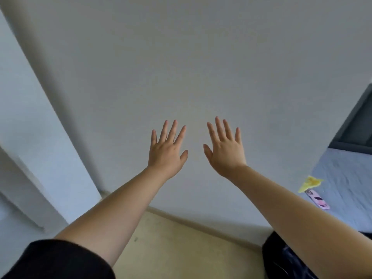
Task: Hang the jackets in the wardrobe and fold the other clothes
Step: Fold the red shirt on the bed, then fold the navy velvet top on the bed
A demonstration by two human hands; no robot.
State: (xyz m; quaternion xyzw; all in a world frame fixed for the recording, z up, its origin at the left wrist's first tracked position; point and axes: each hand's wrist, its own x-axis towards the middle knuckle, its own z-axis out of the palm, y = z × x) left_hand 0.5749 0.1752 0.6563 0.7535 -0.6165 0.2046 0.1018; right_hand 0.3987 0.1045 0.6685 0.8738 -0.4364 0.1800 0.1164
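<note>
Item 1, your left hand (166, 151): raised in front of you at arm's length, back toward the camera, fingers straight and spread wide, thumb out to the side. It holds nothing. Whether the fingertips touch the wall (191, 67) cannot be told from this view.

Item 2, your right hand (225, 150): a mirror of the left, raised beside it with a gap between the two thumbs, fingers straight and fanned. It holds nothing either.

Item 3, reason for the pose: both hands are shown bare and flat against a plain backdrop, which reads as a display of empty hands at the start or end of work, not as a reach for any garment. This is a judgement.

Item 4, task goods: no jacket, hanger or wardrobe can be identified here. A dark bundle of cloth (281, 258) lies at the lower right, below your right forearm; it may be one of the clothes, but its kind cannot be told.

Item 5, surroundings: a bed with a pale blue cover (346, 188) at the right edge, carrying a yellow scrap (311, 183) and a pink patterned strip (318, 199) close together. Beige floor (181, 248) below. A pale panel (30, 127) stands at the left, possibly a door.
</note>
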